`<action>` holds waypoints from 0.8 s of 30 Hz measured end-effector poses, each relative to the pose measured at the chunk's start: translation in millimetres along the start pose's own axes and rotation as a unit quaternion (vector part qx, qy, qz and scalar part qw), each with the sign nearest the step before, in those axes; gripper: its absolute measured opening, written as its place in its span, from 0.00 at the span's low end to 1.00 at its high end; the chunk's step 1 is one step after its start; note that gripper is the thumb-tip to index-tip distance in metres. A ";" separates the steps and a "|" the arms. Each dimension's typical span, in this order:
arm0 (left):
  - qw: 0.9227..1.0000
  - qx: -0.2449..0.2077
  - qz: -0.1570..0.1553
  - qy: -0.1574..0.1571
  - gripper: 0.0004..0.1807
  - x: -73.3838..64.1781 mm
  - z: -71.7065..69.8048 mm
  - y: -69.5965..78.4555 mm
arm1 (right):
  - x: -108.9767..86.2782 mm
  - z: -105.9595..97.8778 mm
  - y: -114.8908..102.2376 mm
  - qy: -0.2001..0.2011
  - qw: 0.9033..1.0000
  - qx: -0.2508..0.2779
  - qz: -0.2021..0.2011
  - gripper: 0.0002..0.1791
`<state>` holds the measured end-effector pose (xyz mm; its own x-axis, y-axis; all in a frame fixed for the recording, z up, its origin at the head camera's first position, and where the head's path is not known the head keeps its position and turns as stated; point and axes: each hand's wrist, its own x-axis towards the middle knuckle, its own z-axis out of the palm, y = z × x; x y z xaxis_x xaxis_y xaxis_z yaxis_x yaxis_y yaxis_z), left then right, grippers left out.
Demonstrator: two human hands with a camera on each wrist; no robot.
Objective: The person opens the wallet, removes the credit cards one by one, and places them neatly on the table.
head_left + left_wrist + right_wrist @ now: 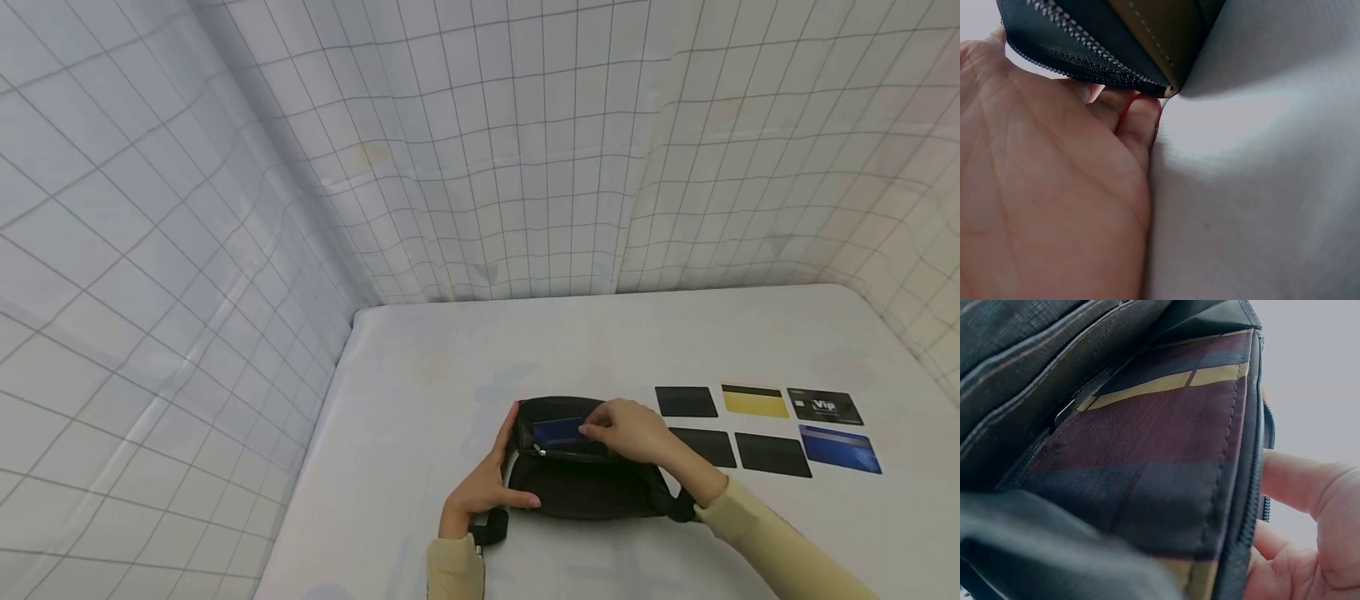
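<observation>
A black zip-around wallet point(592, 492) lies unfolded on the white table. My left hand point(487, 483) holds its left end, thumb over the near edge and fingers along the left side. In the left wrist view, the fingertips of the left hand point(1079, 169) are against the wallet's zipped edge point(1097, 47). My right hand point(626, 429) reaches over the wallet's far half, thumb and finger pinching the right part of a blue card point(555, 433) there. The right wrist view shows the wallet's striped lining point(1147, 425) and dark slots; the card is hidden there.
To the right, cards lie in two rows: a black card point(686, 402), a gold card point(754, 402) and a black Vip card point(825, 407) behind, two more black cards and a blue patterned card point(840, 448) in front. Grid-patterned curtains point(480, 167) surround the table point(420, 375).
</observation>
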<state>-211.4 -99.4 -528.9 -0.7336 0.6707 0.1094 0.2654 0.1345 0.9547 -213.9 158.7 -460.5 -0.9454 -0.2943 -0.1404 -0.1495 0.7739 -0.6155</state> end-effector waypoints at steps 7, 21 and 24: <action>1.000 -0.003 -0.015 -0.013 0.68 0.6 -1.3 3.9 | 1.1 1.9 3.5 -0.005 1.000 0.015 -0.004 0.12; 1.000 -0.009 -0.006 -0.015 0.67 1.1 -0.8 3.0 | 0.1 4.8 0.1 -0.006 1.000 0.013 0.005 0.21; 1.000 -0.015 -0.005 -0.015 0.67 0.7 -0.7 3.3 | 0.7 6.1 0.2 -0.003 1.000 0.012 -0.002 0.19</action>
<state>-211.4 -99.0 -525.5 -0.7170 0.6911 0.0917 0.2387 0.1198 0.9637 -212.9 155.3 -465.5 -0.9433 -0.3000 -0.1422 -0.1457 0.7590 -0.6345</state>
